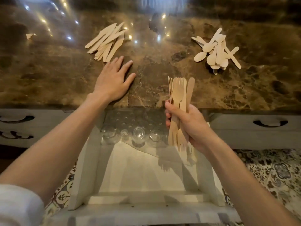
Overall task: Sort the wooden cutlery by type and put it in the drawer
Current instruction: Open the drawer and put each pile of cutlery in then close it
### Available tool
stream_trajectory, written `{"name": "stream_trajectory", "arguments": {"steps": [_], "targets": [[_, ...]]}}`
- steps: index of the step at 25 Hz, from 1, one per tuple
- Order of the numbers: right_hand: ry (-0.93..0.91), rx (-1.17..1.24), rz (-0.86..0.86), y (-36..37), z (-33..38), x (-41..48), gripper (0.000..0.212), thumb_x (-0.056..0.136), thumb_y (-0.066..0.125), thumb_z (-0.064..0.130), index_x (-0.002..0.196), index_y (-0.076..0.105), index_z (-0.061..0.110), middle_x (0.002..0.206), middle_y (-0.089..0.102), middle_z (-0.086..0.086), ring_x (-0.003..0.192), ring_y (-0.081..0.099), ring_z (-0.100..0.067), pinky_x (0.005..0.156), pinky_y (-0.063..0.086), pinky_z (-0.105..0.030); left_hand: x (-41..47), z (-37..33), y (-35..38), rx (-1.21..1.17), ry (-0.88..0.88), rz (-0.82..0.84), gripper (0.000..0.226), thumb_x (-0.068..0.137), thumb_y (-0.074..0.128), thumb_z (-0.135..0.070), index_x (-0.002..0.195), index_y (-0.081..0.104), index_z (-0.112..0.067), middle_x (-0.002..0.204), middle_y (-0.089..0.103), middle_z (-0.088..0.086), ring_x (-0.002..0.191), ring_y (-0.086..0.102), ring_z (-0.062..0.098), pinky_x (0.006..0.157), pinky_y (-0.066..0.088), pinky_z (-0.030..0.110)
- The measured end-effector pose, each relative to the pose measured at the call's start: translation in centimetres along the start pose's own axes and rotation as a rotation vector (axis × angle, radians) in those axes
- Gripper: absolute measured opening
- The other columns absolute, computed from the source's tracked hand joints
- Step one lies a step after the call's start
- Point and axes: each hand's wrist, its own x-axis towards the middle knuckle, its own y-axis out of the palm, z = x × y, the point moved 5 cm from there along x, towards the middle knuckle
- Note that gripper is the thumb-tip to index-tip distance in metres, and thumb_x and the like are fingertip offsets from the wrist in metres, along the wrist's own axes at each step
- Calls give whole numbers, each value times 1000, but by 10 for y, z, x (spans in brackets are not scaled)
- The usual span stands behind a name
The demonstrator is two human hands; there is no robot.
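Drawer [91, 162] open holding glasses [138, 133] (blurred, perhaps jars), right hand [187, 126] fingers clamped on forks [179, 101], left hand [112, 80] fingers spread.

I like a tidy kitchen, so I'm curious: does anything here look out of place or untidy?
A little. The spoons on the counter lie in a loose, crisscrossed heap. The bundle of forks in the right hand points both ways, tines up and down. A small pale scrap sits alone at far left.

Glossy brown marble counter [162, 62], matt pale wooden forks [178, 101] (knives [106, 42] and spoons [215, 49] likewise), clear glasses [138, 133].
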Motion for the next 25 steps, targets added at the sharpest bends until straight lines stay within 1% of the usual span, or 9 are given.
{"name": "stream_trajectory", "arguments": {"steps": [3,7,11,14,16,17,19,21,25], "targets": [[211,-124,-93,-3,-72,-41,21,87,63,31,104,59,19,73,60,1,63,60,-9,64,52,-25,0,0,6,18,-19,5,56,98,22,-47,147,21,-22,156,14,10,143,10,24,116,6,40],[448,-97,-332,-16,-135,-62,9,91,58,18,97,58,12,70,58,-3,49,58,-6,44,48,-17,-3,2,9,11,-19,3,58,96,19,-51,148,16,-26,157,9,6,143,4,19,116,1,38],[691,-67,-410,-36,-177,-48,2,90,55,5,90,54,4,72,54,-11,58,50,-19,60,51,-33,-7,1,9,33,2,-3,62,95,18,-56,148,14,-25,157,7,6,144,2,19,116,0,38],[864,-405,-363,-48,-194,-38,7,82,53,-6,87,53,0,80,55,-16,68,54,-26,67,45,-34,-6,0,8,25,-3,-6,62,95,18,-56,148,13,-25,158,6,6,144,2,19,116,0,37],[873,-557,-378,-47,-197,-32,6,82,55,-1,84,52,4,83,56,-12,75,54,-25,70,45,-31,-7,2,8,25,-2,-6,63,95,18,-57,149,13,-25,158,6,6,144,2,19,116,0,38],[859,-554,-414,-46,-198,-29,5,83,54,2,83,52,7,82,54,-9,75,53,-24,70,45,-31,-8,3,7,29,-4,-12,63,95,17,-57,149,13,-25,158,6,6,144,2,19,116,0,38],[861,-529,-523,-44,-199,-28,8,81,58,2,87,53,5,77,55,-8,77,56,-25,59,44,-27,-7,2,7,32,-3,-17,63,94,17,-58,149,13,-25,158,7,6,144,2,19,116,0,38],[862,-588,-604,-43,-198,-31,16,79,62,1,92,54,2,83,61,-10,79,61,-28,48,39,-23,-7,1,8,35,-2,-12,64,94,17,-58,149,13,-26,158,7,5,144,2,19,116,0,37],[830,-813,-625,-46,-192,-36,32,84,62,13,113,57,1,116,60,-14,99,62,-30,70,51,-30,-7,2,8,34,-7,-7,64,93,16,-59,148,13,-26,158,7,6,144,1,19,116,0,37]]}}
